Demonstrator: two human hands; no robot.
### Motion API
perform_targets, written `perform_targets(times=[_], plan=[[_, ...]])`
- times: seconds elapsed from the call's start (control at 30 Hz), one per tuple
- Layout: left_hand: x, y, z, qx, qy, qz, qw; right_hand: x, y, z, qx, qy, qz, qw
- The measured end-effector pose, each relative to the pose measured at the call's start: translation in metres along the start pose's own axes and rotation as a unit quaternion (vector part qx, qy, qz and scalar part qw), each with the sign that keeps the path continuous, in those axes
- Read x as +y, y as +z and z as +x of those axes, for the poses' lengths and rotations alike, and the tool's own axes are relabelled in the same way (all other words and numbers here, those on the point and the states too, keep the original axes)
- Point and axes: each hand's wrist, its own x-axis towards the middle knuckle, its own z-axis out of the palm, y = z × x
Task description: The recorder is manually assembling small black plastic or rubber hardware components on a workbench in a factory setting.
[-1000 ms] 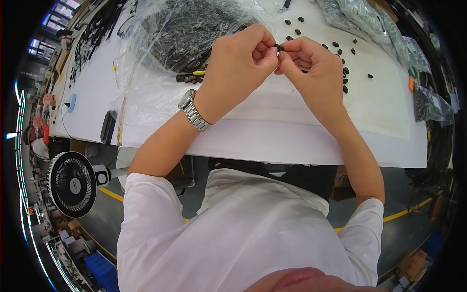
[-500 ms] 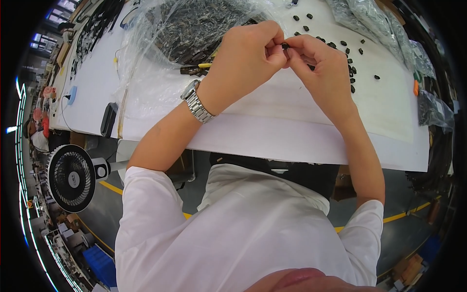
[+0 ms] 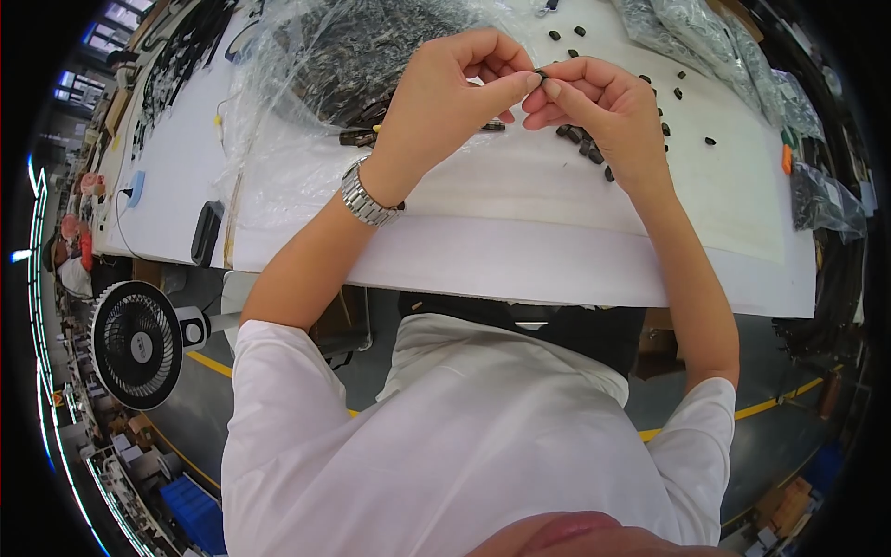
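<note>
My left hand, with a metal watch at its wrist, meets my right hand above the white table. A small black part is pinched between the fingertips of both hands. Its exact shape is mostly hidden by the fingers. Below my right hand lies a cluster of similar small black pieces, with others scattered to the right and farther back. Behind my left hand, a large clear plastic bag spreads open around a heap of dark small parts.
White sheeting covers the table. Clear bags line its far right side, and a smaller bag sits at the right edge. A black case and black cords lie left. A fan stands beyond the left front edge.
Both hands have shifted slightly, and their fingers have spread a little around the black part. More of the black pieces beneath the right hand now show.
</note>
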Motion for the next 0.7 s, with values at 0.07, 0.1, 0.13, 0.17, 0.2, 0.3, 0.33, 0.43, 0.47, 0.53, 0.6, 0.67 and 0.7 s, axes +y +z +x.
perform_targets(times=[0.07,0.1,0.13,0.17,0.2,0.3,0.33,0.43,0.47,0.53,0.6,0.67,0.7], plan=[[0.0,0.002,-0.002,0.015,0.021,0.047,0.999,-0.001,0.004,-0.002,0.009,0.0,0.007,1.0],[0.002,0.003,-0.002,0.024,0.017,0.059,0.998,-0.002,0.005,-0.003,0.015,-0.002,-0.001,1.0],[0.003,0.004,-0.003,0.033,0.014,0.071,0.997,-0.003,0.006,-0.004,0.021,-0.005,-0.008,1.0],[0.003,0.006,-0.003,0.033,0.012,0.072,0.997,-0.002,0.007,-0.004,0.021,-0.004,-0.007,1.0],[0.002,0.008,-0.003,0.041,0.02,0.083,0.996,0.0,0.008,-0.005,0.027,-0.012,-0.02,0.999],[0.0,0.006,-0.002,0.035,0.02,0.062,0.997,-0.003,0.0,0.0,0.002,-0.01,-0.013,1.0],[-0.001,0.006,-0.001,0.02,0.014,0.028,0.999,-0.004,-0.006,0.002,-0.025,0.0,0.007,1.0],[-0.002,0.004,0.001,-0.025,-0.014,-0.081,0.996,0.006,-0.021,0.01,-0.093,0.014,0.097,0.991],[-0.002,0.005,0.0,-0.027,-0.012,-0.082,0.996,0.008,-0.023,0.009,-0.092,0.013,0.095,0.991],[-0.003,0.005,-0.002,-0.022,-0.041,-0.057,0.997,0.008,-0.022,0.009,-0.091,0.038,0.083,0.992],[0.001,0.004,0.001,-0.023,-0.043,-0.049,0.998,0.004,-0.019,0.008,-0.071,0.025,0.074,0.994],[0.0,0.002,0.001,-0.02,-0.047,-0.039,0.998,-0.001,-0.011,0.004,-0.054,0.013,0.068,0.996],[-0.005,0.002,0.0,-0.023,-0.044,-0.04,0.998,-0.004,-0.007,0.001,-0.041,0.017,0.039,0.998]])
